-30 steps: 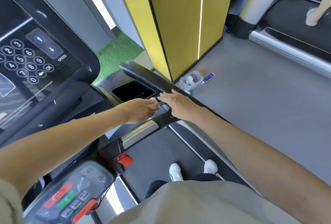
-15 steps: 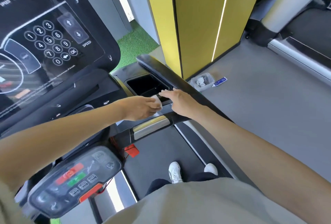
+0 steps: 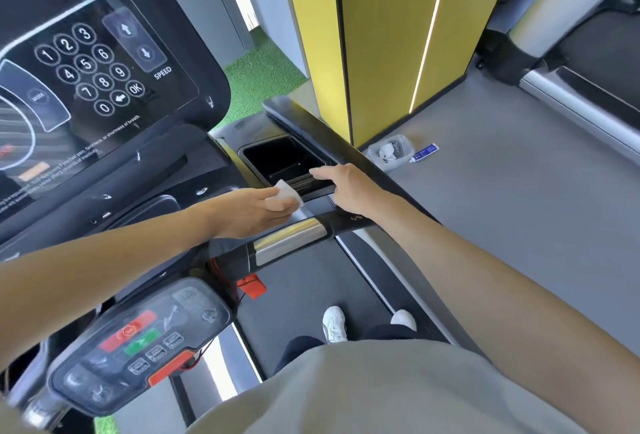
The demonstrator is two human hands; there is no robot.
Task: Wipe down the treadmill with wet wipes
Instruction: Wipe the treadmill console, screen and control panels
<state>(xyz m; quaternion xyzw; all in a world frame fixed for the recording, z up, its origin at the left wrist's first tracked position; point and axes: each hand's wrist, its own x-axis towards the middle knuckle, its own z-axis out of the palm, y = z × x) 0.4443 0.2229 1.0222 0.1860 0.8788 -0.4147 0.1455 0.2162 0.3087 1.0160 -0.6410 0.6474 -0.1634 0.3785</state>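
Head view: treadmill (image 3: 145, 170), black console, keypad (image 3: 86, 69) at its upper left, pocket (image 3: 277, 156) at its right corner; wipe (image 3: 286, 193), white, folded, at the near edge of the pocket, pinched in the fingers of the left hand (image 3: 252, 213); right hand (image 3: 346, 187), fingers straight and together, flat on the pocket's right rim, holding nothing; handlebar (image 3: 289, 243), silver and black, just below both hands; floor (image 3: 519, 208) past the right rail: clear tub (image 3: 389, 151), blue-and-white tube (image 3: 424, 152) just beside it
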